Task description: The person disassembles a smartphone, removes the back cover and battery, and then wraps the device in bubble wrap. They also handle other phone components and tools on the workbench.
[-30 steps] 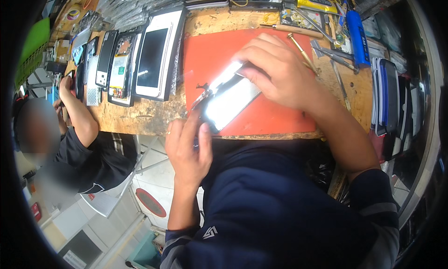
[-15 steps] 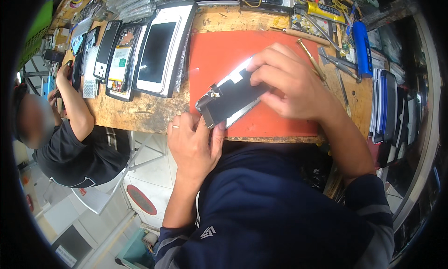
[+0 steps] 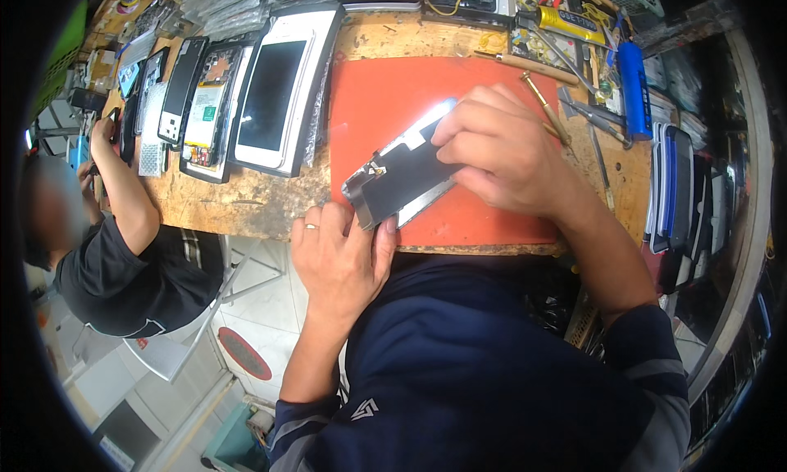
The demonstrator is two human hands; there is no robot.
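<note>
A phone screen assembly with a black backing [image 3: 399, 179], flex connectors at its lower-left end and a bright silver layer along its edges, lies slanted over an orange mat [image 3: 369, 91]. My left hand [image 3: 336, 267] holds its lower-left end with fingertips and thumb, at the mat's near edge. My right hand [image 3: 500, 144] grips the upper-right end, fingers curled over the black backing. A thin brass tool [image 3: 541, 103] lies just right of my right hand.
Several phones [image 3: 270, 95] stand at the left of the wooden bench [image 3: 246, 206]. Tools and a blue cylinder [image 3: 635, 91] are at back right, stacked devices [image 3: 676, 193] far right. Another person [image 3: 123, 283] works on the left.
Since a second ago, the glaring surface has given way to the black backing. My left hand has moved slightly right, and my right hand has come down a little.
</note>
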